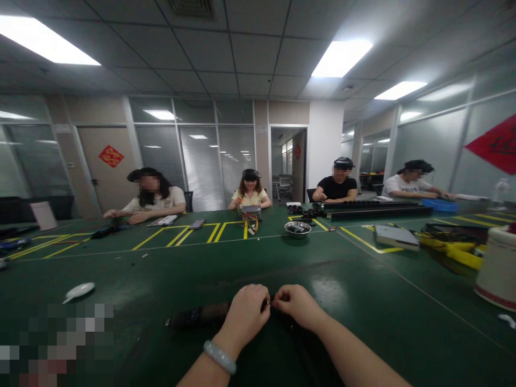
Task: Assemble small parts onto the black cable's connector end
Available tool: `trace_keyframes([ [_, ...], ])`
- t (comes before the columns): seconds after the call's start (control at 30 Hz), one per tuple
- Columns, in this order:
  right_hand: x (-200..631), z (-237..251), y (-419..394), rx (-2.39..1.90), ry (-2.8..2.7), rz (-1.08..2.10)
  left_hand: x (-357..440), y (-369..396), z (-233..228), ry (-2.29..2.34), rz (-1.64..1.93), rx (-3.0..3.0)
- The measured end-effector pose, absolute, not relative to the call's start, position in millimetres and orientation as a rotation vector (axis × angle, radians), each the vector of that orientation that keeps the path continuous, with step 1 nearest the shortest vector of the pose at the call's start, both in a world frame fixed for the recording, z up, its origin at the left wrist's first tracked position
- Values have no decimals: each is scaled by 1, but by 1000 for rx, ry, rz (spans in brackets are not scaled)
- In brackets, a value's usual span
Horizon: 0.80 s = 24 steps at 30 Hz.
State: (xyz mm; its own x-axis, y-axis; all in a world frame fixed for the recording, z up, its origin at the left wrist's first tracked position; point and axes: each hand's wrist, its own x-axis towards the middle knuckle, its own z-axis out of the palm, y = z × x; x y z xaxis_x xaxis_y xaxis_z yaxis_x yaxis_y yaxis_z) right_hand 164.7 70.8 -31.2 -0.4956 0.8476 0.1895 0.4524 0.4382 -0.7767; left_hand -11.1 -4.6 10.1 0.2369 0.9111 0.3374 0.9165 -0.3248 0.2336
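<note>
My left hand (pixel 246 313), with a pale bracelet on its wrist, is closed around a dark, long bundle (pixel 199 316) that lies on the green table (pixel 161 269) and runs out to the left. My right hand (pixel 297 305) meets it fingertip to fingertip, pinching a small part at the bundle's end, where a bit of metal glints. More dark material lies under and between my forearms; what it is cannot be told.
A white spoon-like piece (pixel 79 291) lies at the left. A metal bowl (pixel 297 229) stands mid-table, a white tub (pixel 497 266) at the right, yellow parts (pixel 459 252) and black rails (pixel 374 210) beyond. Several people sit along the far side.
</note>
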Motion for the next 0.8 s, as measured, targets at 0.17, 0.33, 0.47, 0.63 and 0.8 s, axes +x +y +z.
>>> trace_keyframes([
  [0.17,164,-31,70,-1112,-2129,885,-9,-5,13,-1799,-598,-2453],
  [0.33,165,-27,67,-1088,-2131,883,-10,-3,13,-1759,-598,-2475],
  [0.47,166,-26,67,-1062,-2140,873,-10,-4,13,-1796,-603,-2492],
  [0.63,165,-27,66,-1078,-2144,889,-9,-7,16,-1871,-621,-2502],
  [0.8,165,-25,66,-1067,-2155,890,-8,-8,17,-1901,-603,-2494],
])
